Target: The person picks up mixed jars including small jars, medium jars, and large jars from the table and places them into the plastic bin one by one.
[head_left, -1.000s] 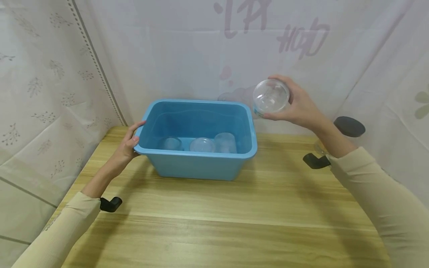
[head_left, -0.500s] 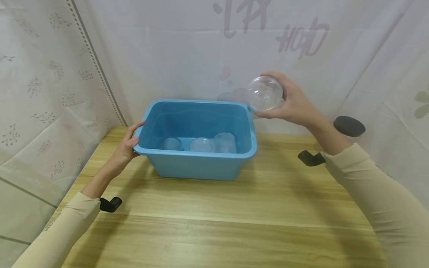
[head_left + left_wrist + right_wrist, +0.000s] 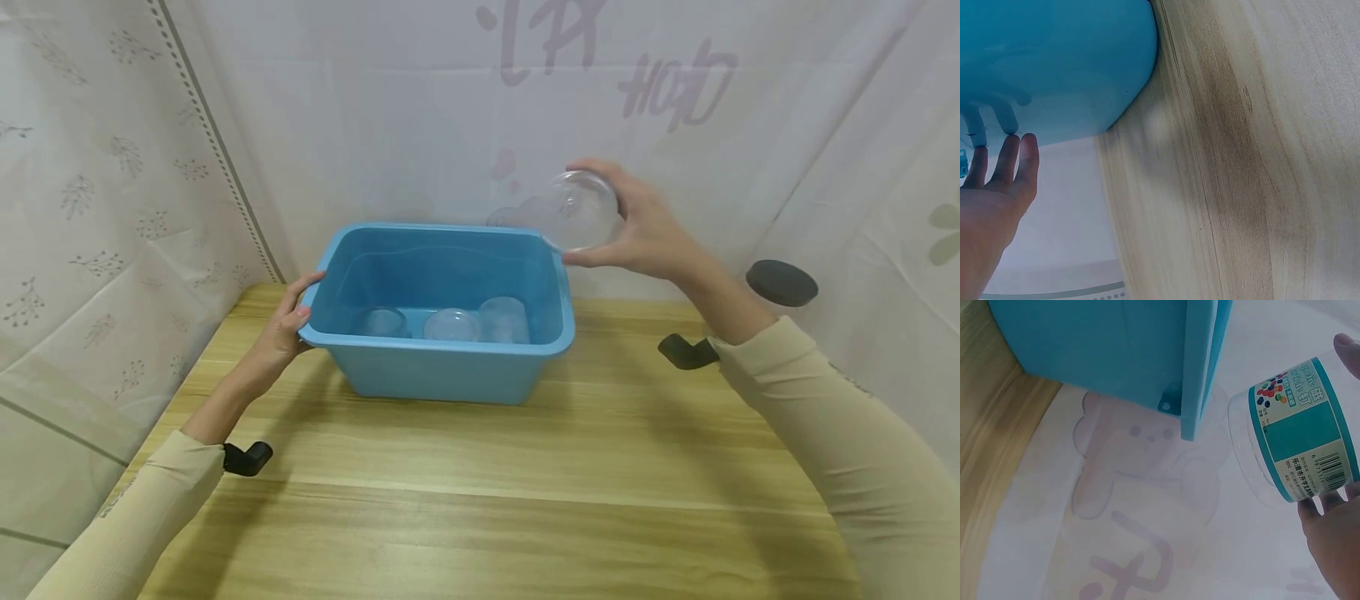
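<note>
A light blue plastic bin [image 3: 442, 375] stands on the wooden table in the head view. At its left end, my left hand [image 3: 279, 332] holds the rim, thumb over the top; in the left wrist view the fingertips [image 3: 1029, 147] touch the outer wall. Up beside the far right corner, my right hand [image 3: 647, 229] grips a clear plastic jar [image 3: 579, 212] between thumb and fingers. The right wrist view shows the jar's teal and white label [image 3: 1304, 431] with a barcode. Several clear containers [image 3: 452, 325] lie inside the bin, partly hidden by its front wall.
The table [image 3: 480, 492] reaches in front of the bin and to both sides. A pale printed curtain [image 3: 420, 125] hangs close behind it. A black disc [image 3: 782, 283] and a black bracket [image 3: 686, 352] show by the right sleeve, another bracket [image 3: 249, 458] by the left.
My right hand has moved left with the jar, from beside the bin to its far right corner, tilting the jar a little. The left hand and the bin have stayed still.
</note>
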Motion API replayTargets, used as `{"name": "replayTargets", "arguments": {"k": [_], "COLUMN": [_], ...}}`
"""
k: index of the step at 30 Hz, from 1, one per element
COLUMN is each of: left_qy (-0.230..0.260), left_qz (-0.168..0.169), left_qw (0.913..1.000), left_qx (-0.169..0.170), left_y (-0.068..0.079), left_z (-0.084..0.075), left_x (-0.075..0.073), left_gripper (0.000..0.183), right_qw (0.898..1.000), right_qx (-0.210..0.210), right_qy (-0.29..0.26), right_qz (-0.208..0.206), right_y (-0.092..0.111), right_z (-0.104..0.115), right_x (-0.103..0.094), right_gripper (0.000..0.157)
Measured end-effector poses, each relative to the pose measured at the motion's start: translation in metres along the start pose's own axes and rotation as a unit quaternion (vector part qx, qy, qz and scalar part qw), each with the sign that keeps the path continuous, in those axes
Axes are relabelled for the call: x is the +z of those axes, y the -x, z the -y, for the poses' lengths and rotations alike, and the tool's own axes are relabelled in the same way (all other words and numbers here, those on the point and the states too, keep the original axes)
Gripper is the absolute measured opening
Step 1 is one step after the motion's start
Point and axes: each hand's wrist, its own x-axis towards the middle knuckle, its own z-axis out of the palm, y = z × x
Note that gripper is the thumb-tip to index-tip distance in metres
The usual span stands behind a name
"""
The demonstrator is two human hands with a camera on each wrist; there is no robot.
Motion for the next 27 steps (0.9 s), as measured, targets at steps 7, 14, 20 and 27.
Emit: {"name": "replayTargets", "arguments": {"k": [7,14,20,27], "left_qy": [0.000,0.001,0.002,0.002], "left_qz": [-0.001,-0.001,0.000,0.000], "left_qw": [1.0000,1.0000,1.0000,1.0000], "left_qx": [-0.003,-0.001,-0.001,-0.003], "left_y": [0.000,0.000,0.000,0.000], "left_z": [-0.001,-0.001,-0.001,0.000], "left_x": [0.001,0.000,0.001,0.000], "left_gripper": [0.058,0.057,0.057,0.057], "right_qw": [0.999,0.999,0.997,0.988], "right_qx": [0.009,-0.014,-0.045,-0.111], "right_qy": [0.004,-0.001,0.017,0.049], "right_qz": [0.032,0.052,0.067,0.097], "right_y": [-0.002,-0.006,-0.010,-0.016], "right_z": [0.006,-0.003,-0.026,-0.030], "right_x": [0.003,0.009,0.012,0.016], "right_gripper": [0.099,0.101,0.103,0.099]}}
